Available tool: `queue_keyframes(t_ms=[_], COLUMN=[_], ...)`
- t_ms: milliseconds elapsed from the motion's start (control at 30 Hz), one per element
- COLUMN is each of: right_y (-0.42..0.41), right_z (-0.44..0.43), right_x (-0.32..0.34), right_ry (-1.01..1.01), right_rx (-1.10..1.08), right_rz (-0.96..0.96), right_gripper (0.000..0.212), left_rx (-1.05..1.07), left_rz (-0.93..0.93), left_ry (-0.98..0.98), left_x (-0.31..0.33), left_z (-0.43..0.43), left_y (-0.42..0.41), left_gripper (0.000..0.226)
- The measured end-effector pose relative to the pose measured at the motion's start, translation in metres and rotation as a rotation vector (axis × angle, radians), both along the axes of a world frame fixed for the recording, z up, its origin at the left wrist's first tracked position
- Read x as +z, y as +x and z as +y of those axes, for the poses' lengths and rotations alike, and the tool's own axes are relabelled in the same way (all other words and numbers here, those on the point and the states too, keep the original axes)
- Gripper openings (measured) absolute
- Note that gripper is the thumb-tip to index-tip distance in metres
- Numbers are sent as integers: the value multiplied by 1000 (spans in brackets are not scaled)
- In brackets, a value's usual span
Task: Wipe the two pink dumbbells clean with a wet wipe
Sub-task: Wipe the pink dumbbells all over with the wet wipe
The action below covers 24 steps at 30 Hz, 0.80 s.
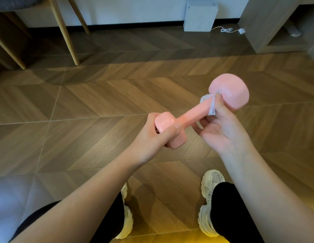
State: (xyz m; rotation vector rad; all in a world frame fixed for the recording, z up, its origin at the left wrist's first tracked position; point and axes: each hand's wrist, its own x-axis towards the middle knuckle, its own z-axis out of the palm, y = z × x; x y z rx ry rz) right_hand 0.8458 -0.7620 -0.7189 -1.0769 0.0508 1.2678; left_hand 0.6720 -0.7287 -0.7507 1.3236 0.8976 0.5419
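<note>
A pink dumbbell (pixel 189 114) is held in the air above the wooden floor, tilted up to the right. My left hand (pixel 152 135) grips its lower-left head. My right hand (pixel 221 127) curls round the bar near the upper-right head and pinches a white wet wipe (pixel 209 104) against it with the thumb. Only one dumbbell is in view.
Wooden chair legs (pixel 68 41) stand at the back left. A white box (pixel 199 16) with a cable leans on the far wall. A wooden shelf unit (pixel 268 28) is at the back right. My two feet in white shoes (pixel 209 204) stand on the floor below.
</note>
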Motion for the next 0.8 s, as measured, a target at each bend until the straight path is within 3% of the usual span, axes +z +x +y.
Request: queue_keyframes(t_ms=[133, 200, 267, 367, 467, 533, 633, 733, 800], right_y=[1, 2, 1, 0, -2, -5, -8, -10, -18], right_z=[-1, -1, -2, -3, -2, -1, 1, 1, -3], right_x=[-2, -1, -2, -4, -5, -6, -9, -7, -11], right_ry=[-58, -45, -23, 36, 82, 93, 68, 15, -17], right_rx=[-16, -22, -27, -62, -67, -50, -21, 33, 107], right_rz=[48, 50, 40, 45, 35, 20, 1, -56, -134], right_gripper=[35, 40, 42, 26, 9, 10, 19, 55, 56], left_rx=[68, 49, 64, 82, -56, -75, -46, -44, -47], left_rz=[198, 192, 141, 20, -35, -103, -186, -186, -185], left_ry=[627, 747, 523, -165, -601, -725, -755, -684, -659], left_x=[-2, -1, 2, 6, 8, 9, 12, 13, 13], left_z=[-5, -1, 3, 4, 3, 2, 2, 2, 2], left_y=[-5, -7, -6, -5, -6, -6, -3, -5, -5], left_gripper=[79, 82, 85, 88, 80, 65, 47, 48, 51])
